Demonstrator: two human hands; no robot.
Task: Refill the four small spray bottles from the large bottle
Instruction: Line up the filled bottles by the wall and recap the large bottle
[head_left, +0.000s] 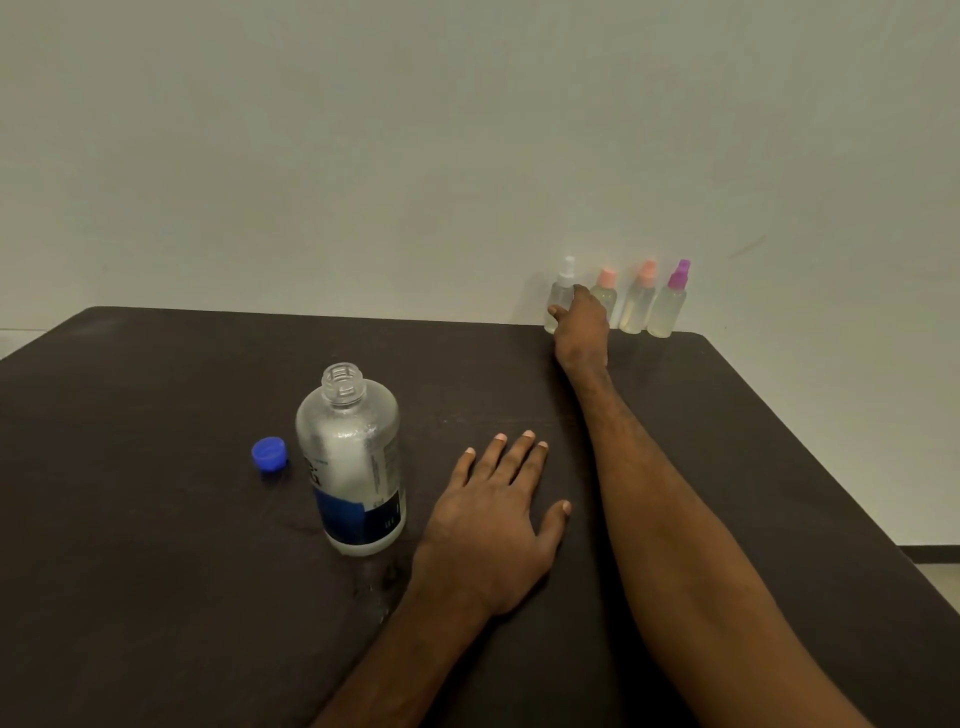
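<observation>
A dark brown table (156, 519) is standing against a pale bare wall (363, 156). Four small bottles are standing upright in a row at its far edge: a small clear plastic spray bottle with a white nozzle (562, 291) at the left end, then a first pink-capped spray bottle (605, 296), a second pink-capped spray bottle (638, 306) and a purple-nozzled spray bottle (669, 306).

The right hand (584, 325) is reaching fully across and is the only hand near the row. Its thumb is wrapping the white-nozzled bottle's lower body (the fingers are hidden behind it), so a grasp appears to be forming. The left hand (493, 525) is lying flat, fingers spread, holding nothing.

The large clear plastic bottle with a blue label (353, 457) is standing uncapped just left of that hand, its round blue screw cap (269, 453) beside it. The picked bottle will likely be travelling back toward the person and leftward.
</observation>
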